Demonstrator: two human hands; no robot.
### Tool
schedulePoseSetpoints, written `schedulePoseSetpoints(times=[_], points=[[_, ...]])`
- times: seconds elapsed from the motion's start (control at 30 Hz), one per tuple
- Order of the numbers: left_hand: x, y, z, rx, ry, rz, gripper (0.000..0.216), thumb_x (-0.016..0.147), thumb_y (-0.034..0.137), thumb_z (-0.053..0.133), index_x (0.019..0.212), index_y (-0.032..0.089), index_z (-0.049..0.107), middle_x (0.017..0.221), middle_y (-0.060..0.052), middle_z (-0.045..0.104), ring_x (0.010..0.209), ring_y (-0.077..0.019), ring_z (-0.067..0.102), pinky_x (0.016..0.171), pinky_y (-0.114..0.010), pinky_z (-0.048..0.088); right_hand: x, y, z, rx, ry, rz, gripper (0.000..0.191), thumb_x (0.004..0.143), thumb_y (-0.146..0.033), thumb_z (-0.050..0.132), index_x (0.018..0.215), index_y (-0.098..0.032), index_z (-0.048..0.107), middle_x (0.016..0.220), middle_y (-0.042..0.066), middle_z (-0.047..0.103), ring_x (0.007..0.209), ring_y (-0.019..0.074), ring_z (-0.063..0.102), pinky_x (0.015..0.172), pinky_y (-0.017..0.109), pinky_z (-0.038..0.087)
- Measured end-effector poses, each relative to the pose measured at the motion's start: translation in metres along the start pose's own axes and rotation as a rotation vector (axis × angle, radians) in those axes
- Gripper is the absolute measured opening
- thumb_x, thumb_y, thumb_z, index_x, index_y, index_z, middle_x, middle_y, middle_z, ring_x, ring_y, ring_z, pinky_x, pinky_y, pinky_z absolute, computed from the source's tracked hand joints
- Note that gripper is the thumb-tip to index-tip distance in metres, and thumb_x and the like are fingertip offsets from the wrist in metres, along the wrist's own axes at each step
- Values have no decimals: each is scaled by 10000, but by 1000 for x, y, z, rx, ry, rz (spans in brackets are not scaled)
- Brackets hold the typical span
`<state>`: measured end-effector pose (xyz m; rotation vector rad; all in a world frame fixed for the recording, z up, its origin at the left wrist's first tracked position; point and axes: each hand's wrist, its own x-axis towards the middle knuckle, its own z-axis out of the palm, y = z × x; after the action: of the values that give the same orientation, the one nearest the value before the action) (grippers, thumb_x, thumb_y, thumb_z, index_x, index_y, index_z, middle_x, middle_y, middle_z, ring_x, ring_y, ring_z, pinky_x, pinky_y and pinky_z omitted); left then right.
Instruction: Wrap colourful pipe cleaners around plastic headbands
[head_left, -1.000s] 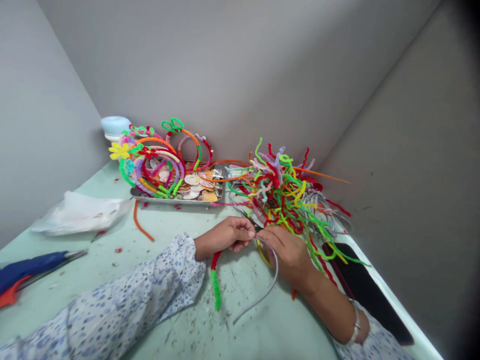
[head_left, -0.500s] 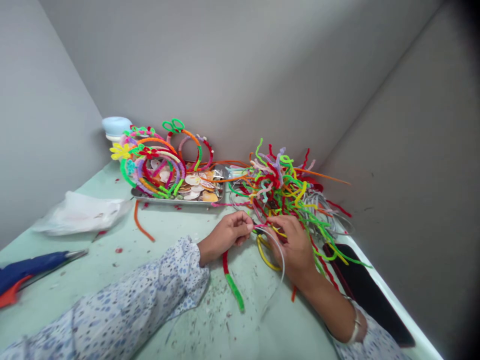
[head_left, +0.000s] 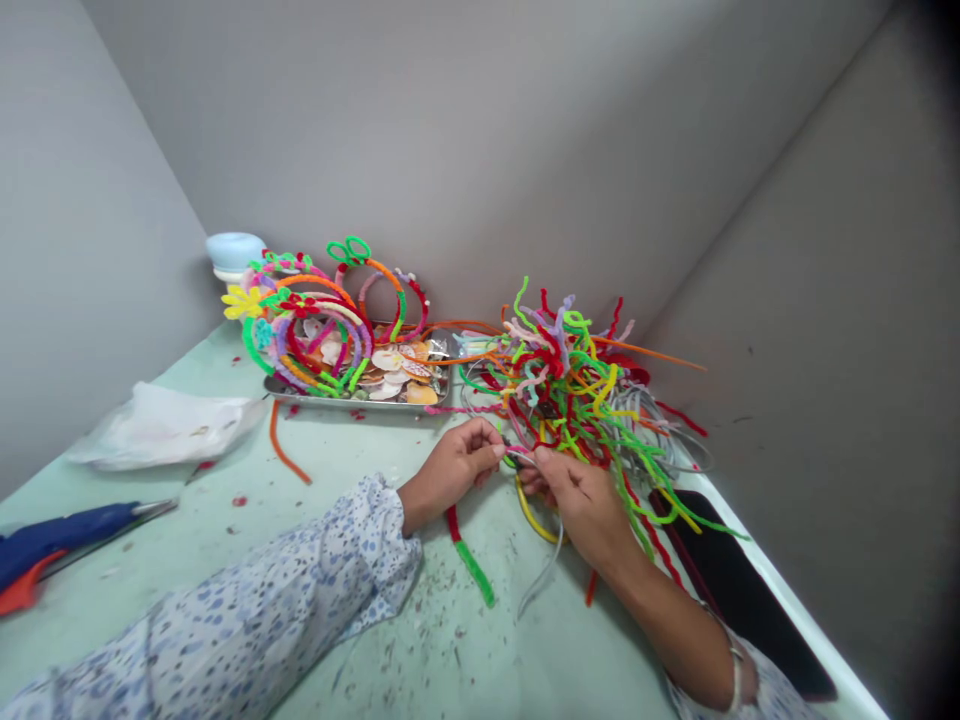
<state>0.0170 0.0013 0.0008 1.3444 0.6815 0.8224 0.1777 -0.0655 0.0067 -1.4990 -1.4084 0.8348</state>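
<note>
My left hand (head_left: 450,470) is pinched shut on the top of a thin grey headband (head_left: 541,575), where a red and green pipe cleaner (head_left: 471,556) starts and trails down onto the pale green table (head_left: 420,650). My right hand (head_left: 576,495) meets it fingertip to fingertip, closed round the same headband end. A yellow loop (head_left: 531,515) lies under my right hand. Just behind both hands is a tangled pile of coloured pipe cleaners (head_left: 577,385).
A metal tray (head_left: 352,398) at the back holds finished wrapped headbands (head_left: 307,320) and small shell-like pieces. A blue glue gun (head_left: 67,535) and a crumpled plastic bag (head_left: 161,425) lie at the left. A black phone (head_left: 739,590) rests at the right edge. Grey walls close in.
The grey headband has turned upward between my hands and its free end swung right. The red and green pipe cleaner shifted right. My right hand slid closer to my left.
</note>
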Motion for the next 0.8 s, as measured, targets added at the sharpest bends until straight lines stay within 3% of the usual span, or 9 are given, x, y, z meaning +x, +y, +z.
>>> schedulePoseSetpoints(times=[0.17,0.3,0.53,0.63,0.8], points=[[-1,-2,-1,35,-40,17,152,788,273,573,775,145,493,536,54,447,442,-50,377,433,-173,274,5,-3,2,229,-95,166,430,833,-515,487,790,-133,680,763,89,689,626,161,617,501,240,423],[-2,-2,0,26,-72,23,166,783,284,588,770,144,498,587,41,469,466,-49,386,443,-174,282,4,-5,4,407,-85,255,360,785,-477,576,842,-139,687,796,84,687,636,144,613,481,215,404],[-6,0,5,54,-121,37,204,784,323,594,773,144,496,593,35,472,499,-62,393,459,-183,297,3,-5,6,672,-56,441,249,694,-387,706,775,-153,675,654,12,620,533,88,549,424,176,348],[-8,2,7,69,-142,21,206,787,326,590,775,145,492,563,49,440,474,-55,358,437,-181,275,4,-4,7,653,-46,438,208,691,-353,712,729,-158,651,608,-14,579,515,76,518,428,171,330],[-10,3,8,65,-147,-22,178,794,306,576,774,154,484,535,64,409,450,-49,332,423,-176,248,0,-5,8,452,17,276,232,753,-385,642,700,-160,630,585,-22,562,518,85,479,479,196,343]])
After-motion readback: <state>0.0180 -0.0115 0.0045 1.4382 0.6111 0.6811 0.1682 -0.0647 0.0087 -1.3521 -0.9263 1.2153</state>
